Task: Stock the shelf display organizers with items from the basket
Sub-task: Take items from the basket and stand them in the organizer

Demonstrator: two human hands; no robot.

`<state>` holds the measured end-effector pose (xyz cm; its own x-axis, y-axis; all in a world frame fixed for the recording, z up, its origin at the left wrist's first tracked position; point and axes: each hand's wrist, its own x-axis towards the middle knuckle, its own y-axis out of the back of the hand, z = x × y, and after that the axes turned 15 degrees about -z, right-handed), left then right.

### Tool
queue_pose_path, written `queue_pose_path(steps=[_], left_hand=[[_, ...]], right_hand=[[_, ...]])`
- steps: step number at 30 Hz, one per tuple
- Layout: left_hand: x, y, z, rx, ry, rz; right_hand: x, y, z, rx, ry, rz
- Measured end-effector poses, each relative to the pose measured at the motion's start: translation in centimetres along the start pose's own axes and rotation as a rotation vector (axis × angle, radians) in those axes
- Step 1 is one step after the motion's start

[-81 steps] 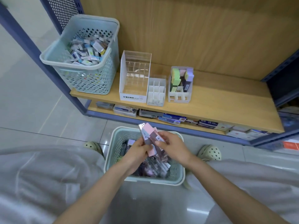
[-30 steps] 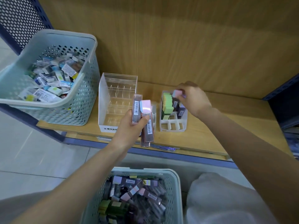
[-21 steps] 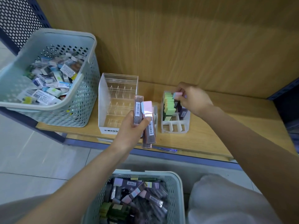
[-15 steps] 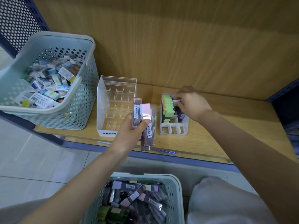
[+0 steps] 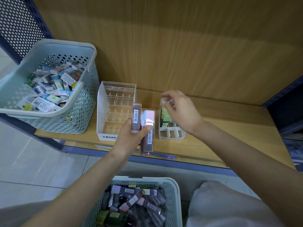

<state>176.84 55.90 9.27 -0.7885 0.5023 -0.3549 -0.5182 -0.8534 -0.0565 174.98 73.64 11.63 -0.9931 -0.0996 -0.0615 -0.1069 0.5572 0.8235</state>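
Note:
My left hand (image 5: 129, 136) grips a bunch of long brown boxes (image 5: 148, 128) with pastel caps, held upright in front of the shelf (image 5: 229, 136). My right hand (image 5: 180, 110) hovers over the small white grid organizer (image 5: 170, 135), its fingertips pinching the top of a pastel-capped box (image 5: 170, 101) at the back row. Green-capped boxes (image 5: 165, 113) stand in the organizer's left column; its front cells are empty. Below me the grey basket (image 5: 177, 194) holds several more of these boxes. The clear MONO organizer (image 5: 114, 112) stands empty to the left.
A second grey basket (image 5: 78, 115) of small eraser packs sits at the shelf's left end. Another small white organizer is mostly hidden behind the boxes in my left hand. The wooden back panel rises behind; a dark blue upright (image 5: 285, 102) bounds the shelf's right.
My right hand carried a pastel-capped box to the white grid organizer and lowered it into the back row. My left hand kept its bunch of boxes almost still.

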Motion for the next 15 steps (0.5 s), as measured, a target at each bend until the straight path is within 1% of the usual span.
queue_pose_path(steps=[3,4,5,9,12,13,15], left_hand=[[-0.3,-0.5,0.1,0.028,-0.032,0.000],[-0.4,-0.6,0.2,0.037,-0.041,0.001],[-0.5,-0.8,0.3,0.048,-0.046,0.004],[-0.9,-1.4,0.4,0.061,-0.041,0.042],[-0.9,-1.2,0.6,0.042,-0.015,0.073],[-0.8,-1.1,0.6,0.027,-0.002,0.080],[-0.7,-0.8,0.4,-0.014,0.021,0.099]], right_hand=[[-2.0,-0.2,-2.3,0.145,-0.012,-0.250],[-2.4,-0.3,-2.5,0.196,-0.023,-0.295],[-2.8,-0.2,-2.6,0.251,-0.032,-0.303],[-3.4,0.5,-2.6,0.394,-0.091,-0.226],[-3.5,1.6,-2.2,0.453,-0.149,-0.167],[-3.5,2.2,-1.9,0.447,-0.168,-0.124],[-3.4,3.4,-0.7,0.339,-0.180,0.010]])
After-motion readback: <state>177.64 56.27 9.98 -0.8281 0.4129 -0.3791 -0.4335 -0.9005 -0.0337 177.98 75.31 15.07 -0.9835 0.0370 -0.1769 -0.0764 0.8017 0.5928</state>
